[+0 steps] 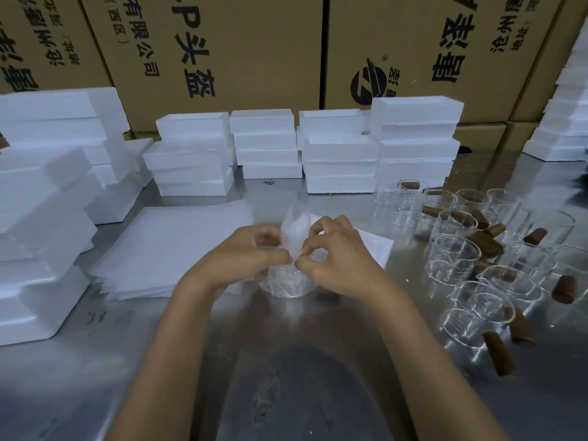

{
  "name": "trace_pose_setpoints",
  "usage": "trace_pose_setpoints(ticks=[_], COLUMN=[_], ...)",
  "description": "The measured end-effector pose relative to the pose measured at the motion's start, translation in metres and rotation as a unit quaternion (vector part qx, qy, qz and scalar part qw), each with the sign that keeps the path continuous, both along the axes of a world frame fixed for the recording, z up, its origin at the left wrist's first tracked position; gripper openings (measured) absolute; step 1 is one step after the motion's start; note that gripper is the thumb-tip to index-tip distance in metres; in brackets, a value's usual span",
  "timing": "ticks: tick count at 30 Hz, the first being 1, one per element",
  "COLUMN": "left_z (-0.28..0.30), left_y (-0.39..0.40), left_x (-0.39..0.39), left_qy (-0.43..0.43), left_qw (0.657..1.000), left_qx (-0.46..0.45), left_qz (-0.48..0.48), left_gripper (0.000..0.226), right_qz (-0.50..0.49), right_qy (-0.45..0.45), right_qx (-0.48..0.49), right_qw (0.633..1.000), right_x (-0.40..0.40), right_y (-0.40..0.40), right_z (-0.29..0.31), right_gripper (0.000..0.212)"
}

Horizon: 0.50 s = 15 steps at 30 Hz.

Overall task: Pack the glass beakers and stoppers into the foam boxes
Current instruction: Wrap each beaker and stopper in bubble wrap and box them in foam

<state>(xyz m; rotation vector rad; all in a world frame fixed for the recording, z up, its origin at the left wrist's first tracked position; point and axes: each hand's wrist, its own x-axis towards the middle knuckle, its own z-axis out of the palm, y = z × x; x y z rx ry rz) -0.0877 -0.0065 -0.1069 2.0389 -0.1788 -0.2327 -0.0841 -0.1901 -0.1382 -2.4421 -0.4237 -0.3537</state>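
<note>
A glass beaker wrapped in bubble wrap (288, 283) stands on the steel table at the centre. My left hand (251, 254) and my right hand (331, 254) meet over its top, and both pinch the gathered bubble wrap, whose loose end sticks up between them. Several bare glass beakers (455, 259) stand at the right, with brown stoppers (485, 243) scattered among them. White foam boxes (340, 163) are stacked along the back of the table.
A pile of white wrap sheets (178, 246) lies left of centre. Taller foam box stacks (41, 218) fill the left side, and more stand at the far right (569, 122). Cardboard cartons (254, 49) form a wall behind. The steel table (302, 361) runs toward me.
</note>
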Motion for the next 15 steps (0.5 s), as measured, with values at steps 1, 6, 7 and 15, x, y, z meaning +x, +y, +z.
trace_pose_setpoints(ticks=[1,6,7,15], left_z=[0.001,-0.001,-0.003,-0.019], left_y=[0.0,-0.006,-0.008,-0.011], left_x=[0.0,0.001,0.002,0.009], left_qy=[-0.012,-0.08,-0.081,-0.07], left_qw=[1.0,0.996,0.997,0.987], left_qx=[-0.025,-0.025,-0.008,0.145], left_qz=[0.004,0.003,-0.005,-0.025], left_gripper=[0.027,0.01,0.012,0.014], right_qz=[0.0,0.007,0.004,-0.019], right_qy=[0.001,0.012,0.023,0.017], right_qx=[-0.006,-0.003,0.019,0.295], right_qw=[1.0,1.0,1.0,0.955], right_x=[0.0,0.002,0.002,-0.003], right_y=[0.0,0.0,-0.001,-0.004], right_z=[-0.001,-0.003,-0.002,0.018], right_gripper=[0.014,0.014,0.015,0.02])
